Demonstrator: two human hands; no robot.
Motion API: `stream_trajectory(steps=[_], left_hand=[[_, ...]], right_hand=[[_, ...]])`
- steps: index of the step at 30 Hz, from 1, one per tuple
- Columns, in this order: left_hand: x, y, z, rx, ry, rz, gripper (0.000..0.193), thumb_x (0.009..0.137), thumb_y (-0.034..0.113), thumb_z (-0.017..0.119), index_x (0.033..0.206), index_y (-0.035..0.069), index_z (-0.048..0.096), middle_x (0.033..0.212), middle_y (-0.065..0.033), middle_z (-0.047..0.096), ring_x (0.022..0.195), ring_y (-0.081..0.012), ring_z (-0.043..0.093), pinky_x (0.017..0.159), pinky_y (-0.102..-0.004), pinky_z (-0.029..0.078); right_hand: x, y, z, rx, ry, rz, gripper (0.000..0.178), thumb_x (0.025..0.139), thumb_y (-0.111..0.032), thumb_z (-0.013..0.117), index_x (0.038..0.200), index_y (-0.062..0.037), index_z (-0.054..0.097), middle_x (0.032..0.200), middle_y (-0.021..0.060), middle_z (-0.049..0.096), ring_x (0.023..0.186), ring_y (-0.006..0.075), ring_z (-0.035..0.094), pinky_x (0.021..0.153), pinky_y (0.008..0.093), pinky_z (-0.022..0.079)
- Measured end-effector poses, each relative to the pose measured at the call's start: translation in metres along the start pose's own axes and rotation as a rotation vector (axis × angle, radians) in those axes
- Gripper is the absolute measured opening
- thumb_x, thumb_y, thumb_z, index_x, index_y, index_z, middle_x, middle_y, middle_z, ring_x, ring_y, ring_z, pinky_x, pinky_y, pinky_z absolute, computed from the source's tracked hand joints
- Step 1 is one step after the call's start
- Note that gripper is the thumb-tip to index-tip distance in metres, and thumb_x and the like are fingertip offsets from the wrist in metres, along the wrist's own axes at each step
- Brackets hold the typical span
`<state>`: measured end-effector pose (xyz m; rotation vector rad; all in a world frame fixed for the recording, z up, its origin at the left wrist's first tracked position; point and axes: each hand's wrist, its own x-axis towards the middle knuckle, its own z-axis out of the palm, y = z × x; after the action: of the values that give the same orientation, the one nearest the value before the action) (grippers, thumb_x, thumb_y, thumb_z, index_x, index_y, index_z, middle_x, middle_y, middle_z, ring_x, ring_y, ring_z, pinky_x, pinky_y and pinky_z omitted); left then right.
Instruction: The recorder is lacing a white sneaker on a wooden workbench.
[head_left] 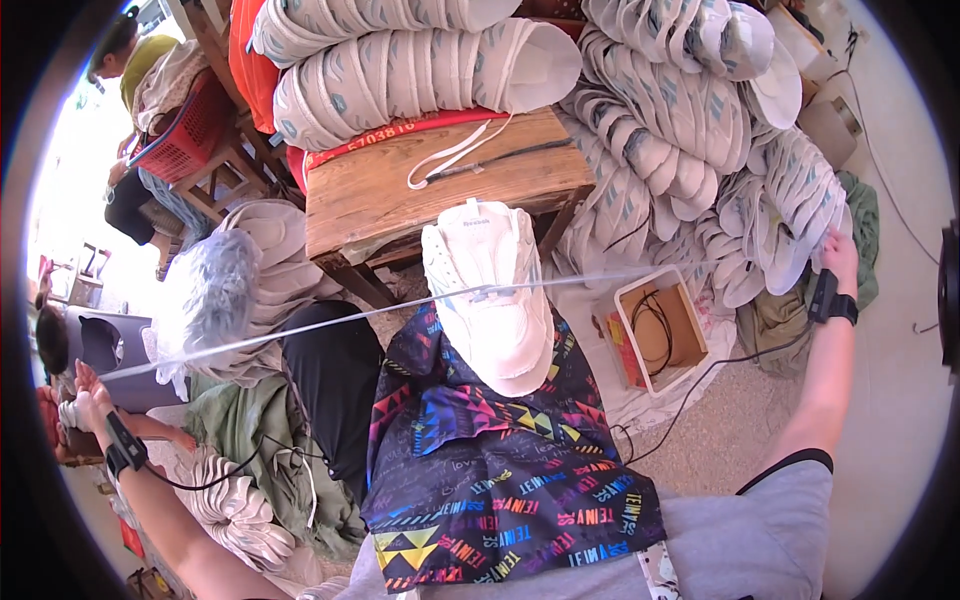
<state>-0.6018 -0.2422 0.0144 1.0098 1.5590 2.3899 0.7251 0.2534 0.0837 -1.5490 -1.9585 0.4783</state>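
A white sneaker upper [495,335] lies on my lap over a dark patterned apron [510,490], its toe toward me. A long white shoelace [300,325] runs across it, stretched nearly straight from side to side and crossing over the upper's throat. At the far left, my left hand [92,398] is closed on one end of the lace. My right hand [840,262] is raised at the far right, its fingers pinched on the other end. Both arms are spread wide, and each wrist wears a black band with a cable.
Ahead stands a wooden bench [385,200] with a loose white lace [455,155]. Nested shoe uppers [400,80] lie behind it, with more stacked uppers [670,100] at right. A white-rimmed box [688,350] holds dark cord. Another person [150,65] sits far left.
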Motion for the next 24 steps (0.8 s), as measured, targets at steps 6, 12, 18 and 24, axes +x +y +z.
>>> stream_trajectory(steps=[6, 12, 18, 24], left_hand=[[-0.106, -0.018, 0.213, 0.501, -0.076, -0.128, 0.04, 0.097, 0.011, 0.053, 0.133, -0.005, 0.048, 0.113, -0.0145, 0.064, 0.096, -0.0162, 0.064, 0.085, -0.0274, 0.052], [-0.276, 0.018, 0.443, 0.158, -0.59, -0.627, 0.025, 0.101, 0.017, 0.049, 0.121, 0.002, 0.053, 0.104, -0.013, 0.069, 0.063, -0.0121, 0.064, 0.063, -0.0226, 0.052], [-0.339, -0.016, 0.509, 0.074, -0.7, -0.609, 0.023, 0.103, 0.02, 0.046, 0.103, 0.003, 0.061, 0.094, -0.0031, 0.065, 0.074, -0.0089, 0.062, 0.067, -0.0223, 0.049], [-0.361, -0.003, 0.516, 0.187, -0.795, -0.678, 0.021, 0.101, 0.02, 0.051, 0.097, 0.003, 0.062, 0.072, 0.0002, 0.059, 0.055, -0.0058, 0.053, 0.051, -0.0191, 0.043]], right_hand=[[-0.024, -0.017, 0.061, 0.633, 0.505, 0.581, 0.012, 0.089, -0.022, 0.06, 0.093, -0.0101, 0.061, 0.074, -0.003, 0.053, 0.048, 0.007, 0.039, 0.039, 0.0229, 0.026], [-0.043, -0.288, 0.285, 0.669, -0.179, 0.455, 0.036, 0.088, -0.015, 0.06, 0.122, -0.0056, 0.056, 0.103, 0.0049, 0.07, 0.057, 0.0038, 0.045, 0.05, 0.0187, 0.034], [-0.08, -0.368, 0.388, 0.877, -0.542, 0.189, 0.017, 0.098, -0.013, 0.052, 0.111, -0.0031, 0.056, 0.095, 0.0069, 0.067, 0.077, 0.0117, 0.063, 0.066, 0.0256, 0.05], [-0.095, -0.366, 0.404, 0.639, -0.543, 0.016, 0.017, 0.094, -0.017, 0.061, 0.094, -0.0001, 0.062, 0.077, 0.0038, 0.065, 0.065, 0.0094, 0.059, 0.06, 0.0263, 0.047]])
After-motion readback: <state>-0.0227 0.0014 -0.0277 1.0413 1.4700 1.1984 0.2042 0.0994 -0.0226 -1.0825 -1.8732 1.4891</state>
